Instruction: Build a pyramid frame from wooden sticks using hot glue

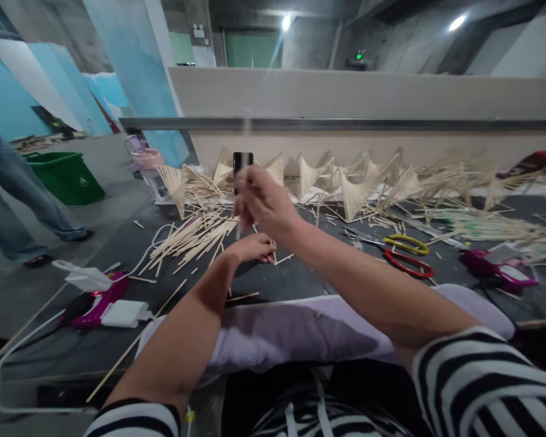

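Observation:
My left hand [255, 247] rests low over the dark table, its fingers closed on thin wooden sticks [283, 260] that meet at a corner by the fingertips. Above it is my right hand [264, 203], raised and blurred by motion, its fingers closed around an upright thin wooden stick [247, 130], which shows only as a pale streak. Behind the right hand stands a dark phone [242, 159]. To the left of both hands, a loose pile of thin wooden sticks [191, 240] is spread on the table.
Twisted stick models [352, 193] line the back of the table [300, 282]. Scissors [407, 255] with yellow and red handles lie at right. Power strips [102, 300] with white plugs sit on both sides. A lilac cloth [295, 334] covers the front edge. A person [13, 194] stands at left.

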{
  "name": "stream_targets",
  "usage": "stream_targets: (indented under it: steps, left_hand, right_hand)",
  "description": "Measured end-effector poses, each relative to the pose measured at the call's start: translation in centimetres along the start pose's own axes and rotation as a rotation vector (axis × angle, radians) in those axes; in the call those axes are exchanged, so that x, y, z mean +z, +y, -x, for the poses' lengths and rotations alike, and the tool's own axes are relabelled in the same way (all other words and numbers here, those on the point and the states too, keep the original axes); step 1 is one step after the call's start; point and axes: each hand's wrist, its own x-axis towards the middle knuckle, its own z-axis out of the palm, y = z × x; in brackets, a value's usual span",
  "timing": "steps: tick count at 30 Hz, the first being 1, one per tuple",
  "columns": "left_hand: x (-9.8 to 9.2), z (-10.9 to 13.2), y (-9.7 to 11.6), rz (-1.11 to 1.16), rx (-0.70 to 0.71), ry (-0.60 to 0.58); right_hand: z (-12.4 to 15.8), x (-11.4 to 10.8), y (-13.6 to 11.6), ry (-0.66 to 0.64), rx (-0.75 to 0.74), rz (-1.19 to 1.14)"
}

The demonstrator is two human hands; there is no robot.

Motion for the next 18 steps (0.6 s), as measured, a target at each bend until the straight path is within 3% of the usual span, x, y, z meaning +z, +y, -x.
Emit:
stream_targets:
  steps: [4, 8, 11, 18]
  left_hand:
    - [0.0, -0.1, 0.3, -0.031, -0.003, -0.054]
    - [-0.4, -0.2, 0.0, -0.008, 0.015, -0.072]
    - [-0.6, -0.4, -0.4, 0.019, 0.025, -0.09]
    - [-0.6, -0.3, 0.0, 0.031, -0.025, -0.054]
  right_hand:
    - [6.4, -4.8, 3.3, 0.223, 0.177, -0.159]
    - [10.7, -5.7, 7.9, 0.35, 0.41, -0.346]
    - [11.7, -5.6, 9.6, 0.417, 0.469, -0.459]
    - [11.5, -5.9, 10.1, 0.417, 0.465, -0.485]
